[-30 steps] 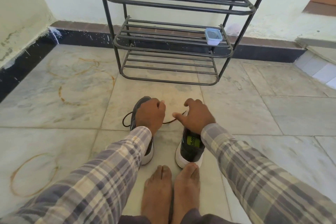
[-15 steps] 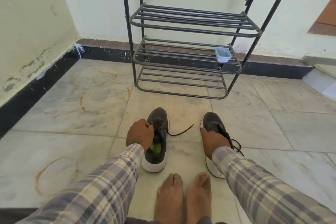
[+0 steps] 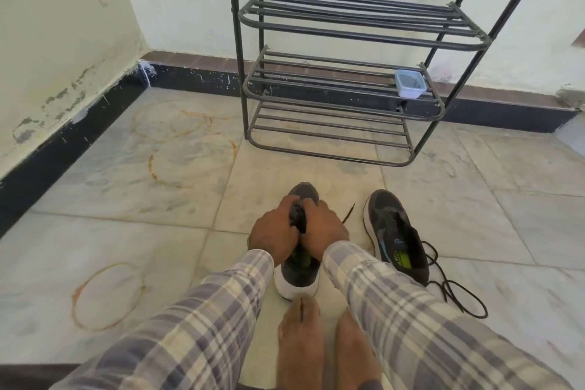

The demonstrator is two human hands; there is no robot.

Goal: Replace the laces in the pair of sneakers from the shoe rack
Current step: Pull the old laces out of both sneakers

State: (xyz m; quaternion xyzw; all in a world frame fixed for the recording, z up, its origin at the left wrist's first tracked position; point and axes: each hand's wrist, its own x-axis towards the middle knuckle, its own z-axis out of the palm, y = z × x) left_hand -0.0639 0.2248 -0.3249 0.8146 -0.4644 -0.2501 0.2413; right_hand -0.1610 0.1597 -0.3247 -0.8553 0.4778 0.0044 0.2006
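Two dark grey sneakers with white soles stand on the marble floor in front of my bare feet. On the left sneaker [image 3: 297, 275] both hands work: my left hand [image 3: 273, 233] and my right hand [image 3: 324, 231] grip its laced tongue area from either side, fingers curled on the black laces. One lace end [image 3: 347, 213] sticks out to the right of my right hand. The right sneaker [image 3: 395, 234] lies apart, untouched, its loose black lace [image 3: 456, 291] trailing over the floor behind its heel.
A black metal shoe rack [image 3: 342, 82] stands against the far wall, with a small clear plastic box [image 3: 410, 83] on its middle shelf. Walls with dark skirting close the left and far sides. My bare feet [image 3: 329, 348] rest just behind the left sneaker.
My right hand left the right sneaker and came over to the left sneaker, joining my left hand on its laces. The right sneaker now lies free with its lace spread out.
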